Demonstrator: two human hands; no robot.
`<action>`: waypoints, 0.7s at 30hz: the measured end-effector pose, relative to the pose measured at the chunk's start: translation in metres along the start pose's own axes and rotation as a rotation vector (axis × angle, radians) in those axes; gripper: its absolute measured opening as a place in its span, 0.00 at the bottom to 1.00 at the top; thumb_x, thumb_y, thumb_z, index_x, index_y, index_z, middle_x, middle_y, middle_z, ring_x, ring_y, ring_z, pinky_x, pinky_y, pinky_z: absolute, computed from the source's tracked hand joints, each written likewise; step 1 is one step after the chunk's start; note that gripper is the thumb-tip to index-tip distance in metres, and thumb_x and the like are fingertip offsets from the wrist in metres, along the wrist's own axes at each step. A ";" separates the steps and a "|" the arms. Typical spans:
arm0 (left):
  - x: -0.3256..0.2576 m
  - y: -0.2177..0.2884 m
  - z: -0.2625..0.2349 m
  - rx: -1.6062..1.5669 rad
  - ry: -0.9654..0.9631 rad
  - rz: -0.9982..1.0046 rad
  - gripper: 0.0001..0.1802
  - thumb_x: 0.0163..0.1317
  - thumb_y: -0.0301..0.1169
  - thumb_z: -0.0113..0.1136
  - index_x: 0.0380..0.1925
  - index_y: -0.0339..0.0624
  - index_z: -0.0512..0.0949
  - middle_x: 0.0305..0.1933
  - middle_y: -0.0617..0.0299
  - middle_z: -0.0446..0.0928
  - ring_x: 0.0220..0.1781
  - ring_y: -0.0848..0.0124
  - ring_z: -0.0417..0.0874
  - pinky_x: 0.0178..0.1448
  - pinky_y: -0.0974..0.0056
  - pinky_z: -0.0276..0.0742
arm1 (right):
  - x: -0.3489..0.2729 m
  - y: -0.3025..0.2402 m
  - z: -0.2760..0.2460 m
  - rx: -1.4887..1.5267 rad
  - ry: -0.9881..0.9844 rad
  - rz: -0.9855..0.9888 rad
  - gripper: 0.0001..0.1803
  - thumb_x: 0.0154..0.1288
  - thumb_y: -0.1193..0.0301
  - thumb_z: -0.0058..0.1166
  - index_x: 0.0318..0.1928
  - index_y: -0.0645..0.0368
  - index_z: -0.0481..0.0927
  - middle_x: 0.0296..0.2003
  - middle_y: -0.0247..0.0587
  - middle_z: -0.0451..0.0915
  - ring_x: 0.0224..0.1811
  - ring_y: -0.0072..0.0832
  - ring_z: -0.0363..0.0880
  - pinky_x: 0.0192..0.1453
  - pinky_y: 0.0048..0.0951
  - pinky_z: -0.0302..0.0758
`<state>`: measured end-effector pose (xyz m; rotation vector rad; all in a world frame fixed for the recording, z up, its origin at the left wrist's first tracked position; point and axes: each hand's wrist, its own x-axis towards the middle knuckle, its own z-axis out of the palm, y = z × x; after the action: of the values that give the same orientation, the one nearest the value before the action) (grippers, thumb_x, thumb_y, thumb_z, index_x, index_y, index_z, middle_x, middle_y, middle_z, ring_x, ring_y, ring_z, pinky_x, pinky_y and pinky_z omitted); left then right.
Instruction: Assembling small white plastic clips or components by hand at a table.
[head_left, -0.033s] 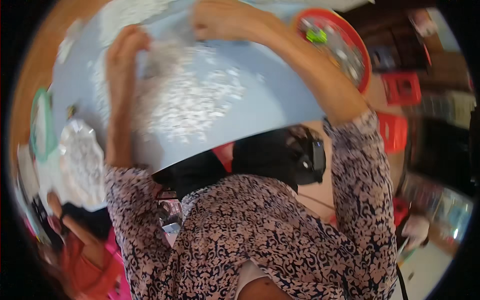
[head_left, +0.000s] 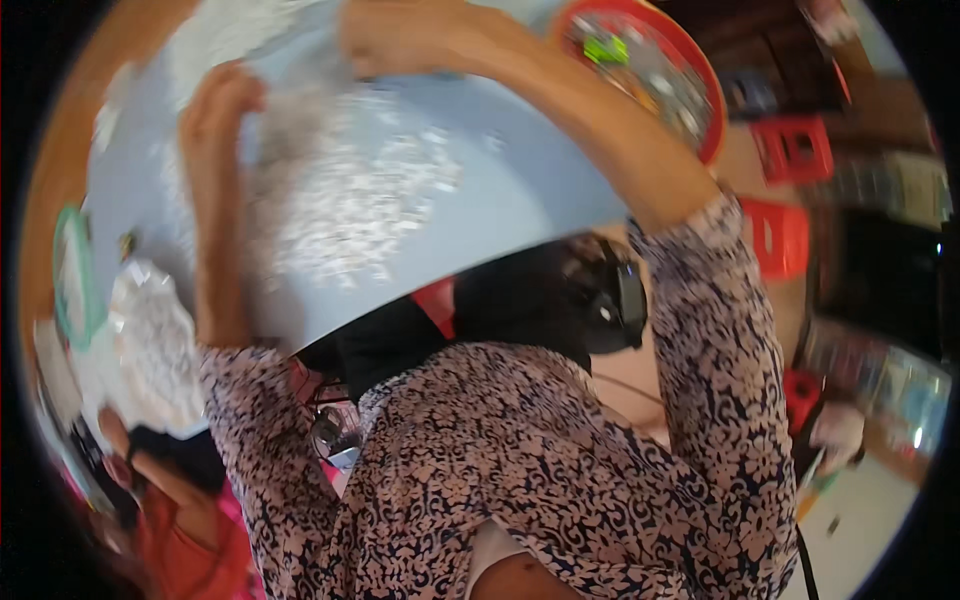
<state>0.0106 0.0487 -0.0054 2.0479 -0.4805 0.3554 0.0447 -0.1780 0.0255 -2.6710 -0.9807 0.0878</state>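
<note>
Many small white pieces lie in a loose heap on the pale blue tabletop. Left of the heap, my left hand is raised with its fingers curled. My right hand is closed at the far side, its forearm crossing over the table. Between them stretches a blurred, see-through plastic, perhaps a bag, and both hands seem to grip it. Motion smears the fingertips, so the exact hold is unclear.
A red basin with mixed items is at the right. More white pieces lie at the far left. A clear bag of white pieces and a green-rimmed container stand left. A person in orange sits lower left; red stools are right.
The whole view has shifted a little, putting the table and basin further left in the picture. Both hands keep about the same pose, the right one slightly nearer the left.
</note>
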 end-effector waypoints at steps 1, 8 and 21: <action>-0.006 0.005 0.004 -0.218 0.083 -0.215 0.15 0.64 0.35 0.50 0.37 0.33 0.78 0.29 0.66 0.75 0.35 0.78 0.72 0.44 0.72 0.66 | 0.007 -0.005 0.001 -0.045 -0.142 0.013 0.11 0.48 0.73 0.50 0.30 0.66 0.83 0.30 0.56 0.82 0.34 0.46 0.82 0.38 0.43 0.77; -0.001 -0.033 0.015 -0.434 0.050 -0.287 0.11 0.65 0.28 0.52 0.39 0.28 0.76 0.32 0.61 0.75 0.42 0.71 0.77 0.57 0.67 0.71 | -0.015 0.023 0.043 0.025 0.038 0.038 0.14 0.47 0.76 0.49 0.35 0.65 0.83 0.33 0.56 0.82 0.37 0.45 0.82 0.38 0.43 0.78; -0.014 -0.011 0.013 -0.323 0.102 -0.299 0.13 0.64 0.33 0.52 0.39 0.32 0.78 0.29 0.65 0.76 0.35 0.77 0.74 0.46 0.72 0.68 | -0.002 0.028 0.034 -0.092 0.173 -0.323 0.09 0.46 0.70 0.53 0.20 0.63 0.80 0.24 0.52 0.79 0.25 0.46 0.77 0.36 0.44 0.73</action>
<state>0.0041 0.0452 -0.0261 1.7442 -0.1525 0.1861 0.0552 -0.1911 -0.0158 -2.5084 -1.3683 -0.2584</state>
